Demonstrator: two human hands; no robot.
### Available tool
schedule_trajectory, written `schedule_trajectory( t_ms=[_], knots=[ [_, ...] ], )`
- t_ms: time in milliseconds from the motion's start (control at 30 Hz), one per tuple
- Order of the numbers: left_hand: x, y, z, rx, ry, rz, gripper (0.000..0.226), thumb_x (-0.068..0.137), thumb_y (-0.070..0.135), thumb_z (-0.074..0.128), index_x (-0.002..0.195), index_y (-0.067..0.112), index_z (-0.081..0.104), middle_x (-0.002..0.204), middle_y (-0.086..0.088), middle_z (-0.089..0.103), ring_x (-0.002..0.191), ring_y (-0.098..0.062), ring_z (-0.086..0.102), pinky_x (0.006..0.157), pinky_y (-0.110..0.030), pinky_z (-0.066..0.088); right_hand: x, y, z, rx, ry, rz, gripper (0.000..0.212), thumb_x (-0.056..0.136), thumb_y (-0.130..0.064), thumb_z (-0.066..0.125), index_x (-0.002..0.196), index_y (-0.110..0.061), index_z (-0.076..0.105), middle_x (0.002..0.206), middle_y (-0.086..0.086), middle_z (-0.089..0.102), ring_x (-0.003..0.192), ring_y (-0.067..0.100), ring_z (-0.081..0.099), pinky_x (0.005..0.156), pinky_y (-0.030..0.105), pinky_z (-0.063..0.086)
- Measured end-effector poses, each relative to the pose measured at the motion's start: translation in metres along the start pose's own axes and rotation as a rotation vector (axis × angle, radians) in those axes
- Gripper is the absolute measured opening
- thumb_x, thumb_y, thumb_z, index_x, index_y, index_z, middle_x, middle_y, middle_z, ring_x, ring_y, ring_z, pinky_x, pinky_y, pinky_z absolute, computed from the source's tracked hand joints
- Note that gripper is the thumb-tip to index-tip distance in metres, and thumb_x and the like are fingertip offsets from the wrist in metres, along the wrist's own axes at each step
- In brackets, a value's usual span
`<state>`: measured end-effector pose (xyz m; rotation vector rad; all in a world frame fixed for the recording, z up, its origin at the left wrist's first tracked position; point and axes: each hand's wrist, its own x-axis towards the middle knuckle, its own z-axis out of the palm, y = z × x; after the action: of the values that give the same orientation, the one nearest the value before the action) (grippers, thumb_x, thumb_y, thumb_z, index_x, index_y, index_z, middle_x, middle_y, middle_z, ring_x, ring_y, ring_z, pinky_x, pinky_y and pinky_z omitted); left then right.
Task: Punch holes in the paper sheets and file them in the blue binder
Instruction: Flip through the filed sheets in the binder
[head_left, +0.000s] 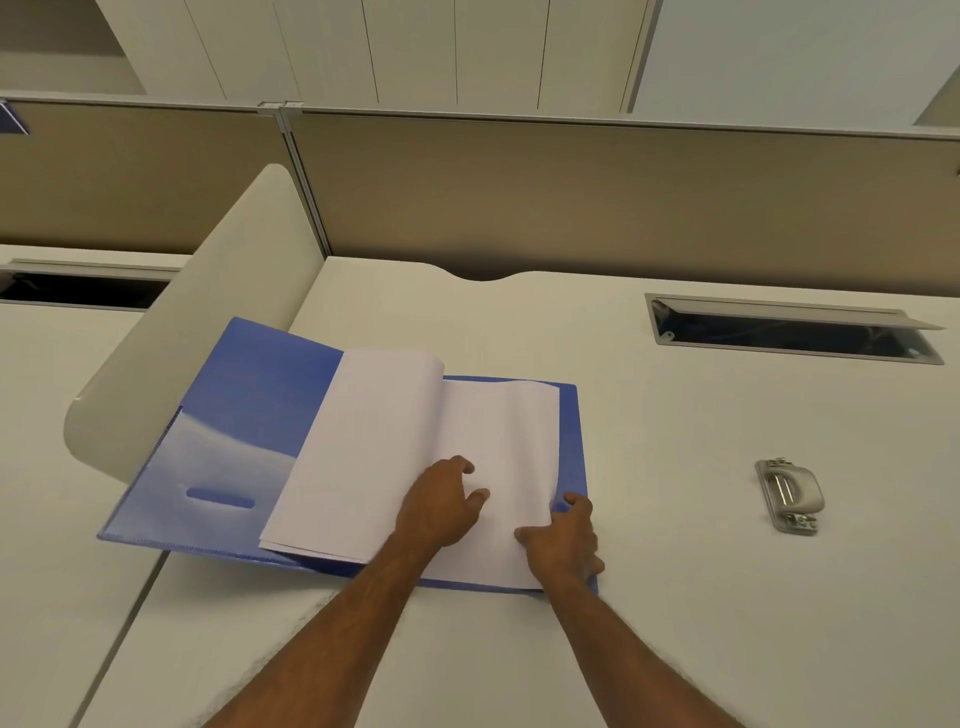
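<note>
Two hands, bottom centre: paper sheets (374, 441) are being pressed by loose-fingered left hand (441, 506), blue binder (249, 384) corner is being gripped by right hand (563, 540).

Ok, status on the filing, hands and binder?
Left hand pressing on the sheets; right hand at their near right corner, thumb on top. Binder open on desk, sheets inside. Hole punch idle off right.

1 blue binder (244, 395); paper sheets (363, 441) in 2 groups, exact qty unclear; 1 hole punch (789, 496); 2 hands: left hand (439, 501), right hand (563, 540); 2 cable slots (795, 338).
</note>
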<state>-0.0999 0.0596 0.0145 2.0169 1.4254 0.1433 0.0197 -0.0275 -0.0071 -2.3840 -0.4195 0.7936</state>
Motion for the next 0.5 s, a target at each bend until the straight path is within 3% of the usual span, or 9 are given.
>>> schedule_trajectory(
  t_ms=[100,200,267,367,433,500],
  knots=[
    [0.001,0.008,0.001,-0.106,-0.015,-0.034,0.051,0.085,0.049,0.06,0.124,0.017,0.056,0.128,-0.001,0.06,0.114,-0.018,0.058,0.095,-0.03,0.046,-0.005,-0.002,0.0,0.056,-0.019,-0.134,0.056,0.071,-0.035,0.079,0.118,-0.019,0.053,0.115,0.003,0.062,0.105,0.026,0.059,0.095,0.044,0.046],
    [-0.001,0.022,0.0,-0.252,0.012,-0.038,0.053,0.081,0.059,0.059,0.114,0.017,0.064,0.115,0.0,0.067,0.099,-0.014,0.061,0.082,-0.024,0.048,-0.014,-0.006,0.001,0.051,0.006,-0.304,0.045,0.079,-0.037,0.073,0.117,-0.019,0.056,0.116,0.0,0.057,0.108,0.022,0.057,0.099,0.044,0.044],
    [-0.003,0.03,-0.001,-0.344,0.025,-0.013,0.047,0.081,0.056,0.061,0.1,0.015,0.071,0.1,-0.003,0.072,0.087,-0.015,0.065,0.072,-0.021,0.049,-0.02,-0.01,0.002,0.045,0.028,-0.393,0.039,0.086,-0.033,0.065,0.119,-0.016,0.055,0.119,0.001,0.056,0.112,0.021,0.056,0.101,0.042,0.039],
    [-0.003,0.036,-0.001,-0.371,0.018,-0.005,0.036,0.085,0.046,0.063,0.088,0.013,0.075,0.084,-0.007,0.074,0.076,-0.018,0.068,0.072,-0.026,0.055,-0.025,-0.01,0.004,0.085,0.003,-0.513,0.026,0.091,-0.027,0.058,0.114,-0.015,0.058,0.113,0.0,0.06,0.107,0.018,0.058,0.101,0.044,0.041],
    [-0.001,0.037,0.002,-0.352,0.019,-0.038,0.032,0.088,0.038,0.061,0.085,0.01,0.075,0.077,-0.008,0.072,0.07,-0.018,0.067,0.073,-0.028,0.057,-0.026,-0.008,0.003,0.097,-0.03,-0.535,0.027,0.091,-0.028,0.055,0.115,-0.015,0.059,0.115,0.001,0.062,0.107,0.018,0.058,0.103,0.045,0.04],
    [0.001,0.036,0.003,-0.321,0.04,-0.074,0.029,0.09,0.03,0.059,0.077,0.008,0.071,0.065,-0.006,0.064,0.061,-0.016,0.061,0.066,-0.024,0.054,-0.027,-0.006,0.002,0.087,-0.061,-0.546,0.043,0.087,-0.041,0.051,0.12,-0.015,0.059,0.123,0.003,0.061,0.113,0.02,0.057,0.105,0.045,0.038]
  ],
)
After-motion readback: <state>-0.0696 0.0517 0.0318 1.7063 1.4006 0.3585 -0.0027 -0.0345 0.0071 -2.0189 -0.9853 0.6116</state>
